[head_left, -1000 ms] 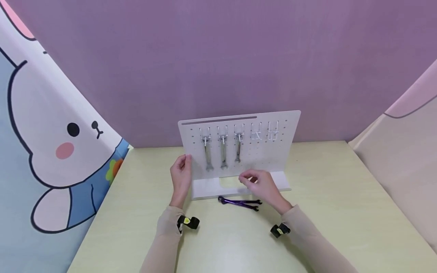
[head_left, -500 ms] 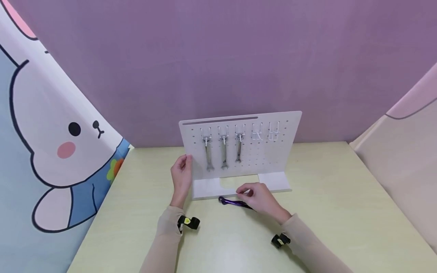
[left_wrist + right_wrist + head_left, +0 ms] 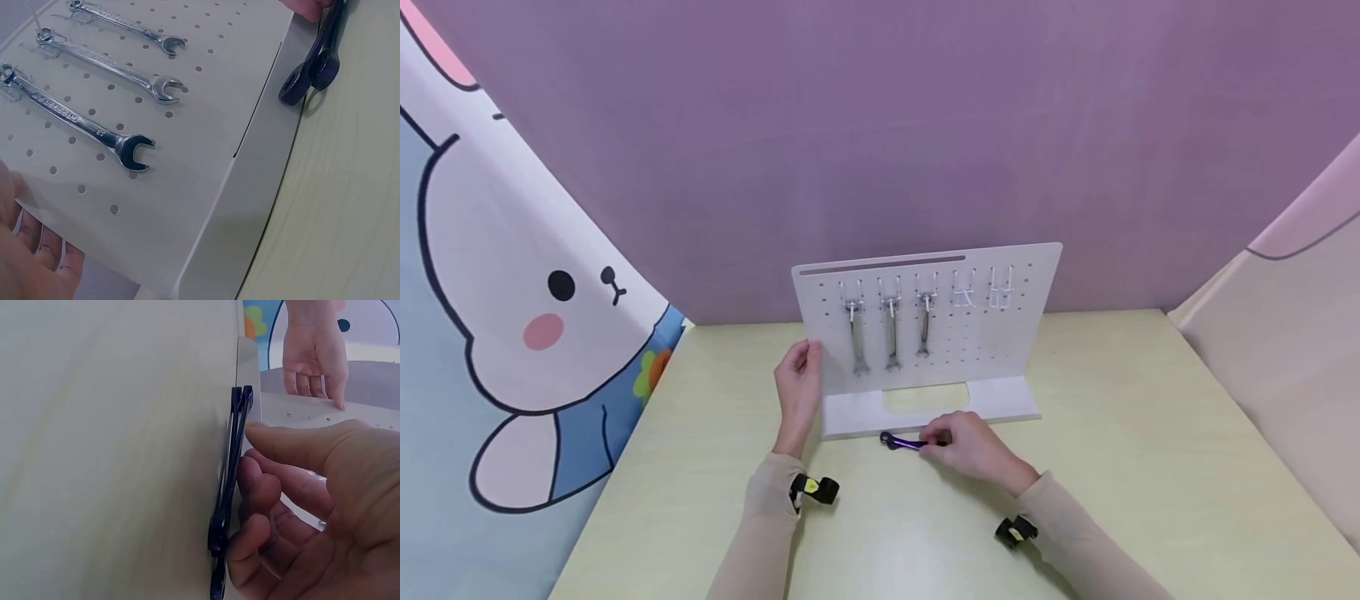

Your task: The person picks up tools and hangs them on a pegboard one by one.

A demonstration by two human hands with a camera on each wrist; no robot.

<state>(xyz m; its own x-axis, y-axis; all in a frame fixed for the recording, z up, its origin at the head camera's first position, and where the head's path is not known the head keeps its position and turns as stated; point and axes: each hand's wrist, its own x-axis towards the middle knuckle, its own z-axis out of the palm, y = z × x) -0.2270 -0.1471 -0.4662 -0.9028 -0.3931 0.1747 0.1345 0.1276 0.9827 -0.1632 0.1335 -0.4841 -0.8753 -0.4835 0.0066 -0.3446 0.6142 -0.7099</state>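
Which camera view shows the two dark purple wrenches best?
The right wrist view: both wrenches appear close up, almost in full, beside the right hand. The head view shows them small, with the right hand hiding part. The left wrist view shows mainly their ring ends, near the top.

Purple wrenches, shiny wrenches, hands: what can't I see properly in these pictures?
Head view: the right hand mostly covers one end of the purple wrenches.
Left wrist view: the top edge crops those wrenches; the left edge crops the left hand.
Left wrist view: lettering on the silver wrenches is too blurred to read surely.
Right wrist view: the right hand hides much of the pegboard.
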